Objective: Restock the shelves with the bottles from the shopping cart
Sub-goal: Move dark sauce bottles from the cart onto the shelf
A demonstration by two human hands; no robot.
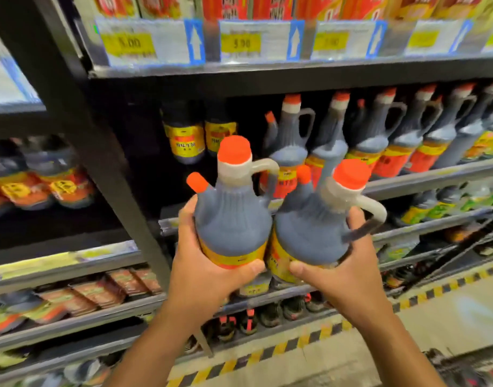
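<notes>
Two jugs up at once, one per hand. Left hand (203,263) wraps the left jug (232,216) low on the body, thumb across the yellow label, fingers curled round the far side. Right hand (343,263) does the same on the right jug (309,227), thumb on the label, fingers round behind near the handle. Both jugs sit upright and touch at the shoulders. My read: low body grips carry the weight from beneath and leave the orange caps and handles free, so each jug can slide in base first.

They hang in front of the dark gap (144,152) at the left end of the shelf (435,174), where matching jugs (385,135) already stand in a row to the right. Two smaller bottles (200,135) sit deeper in that gap. Judging from this, the gap is the target and the jugs are not yet set down; handles point right, same as the stocked row.

Hard to make out:
- Cart not in view, so stock left unknown.
- Fingertips of both hands hidden behind the jugs.
- Depth of the gap lost in shadow; can't tell how many fit.
- Price tags (239,43) above are blurred, barely readable.
- Lower shelves (72,317) smeared by motion; packets and bottles there unidentifiable.
- Hazard-striped floor edge (295,342) below, cut off at the frame.
</notes>
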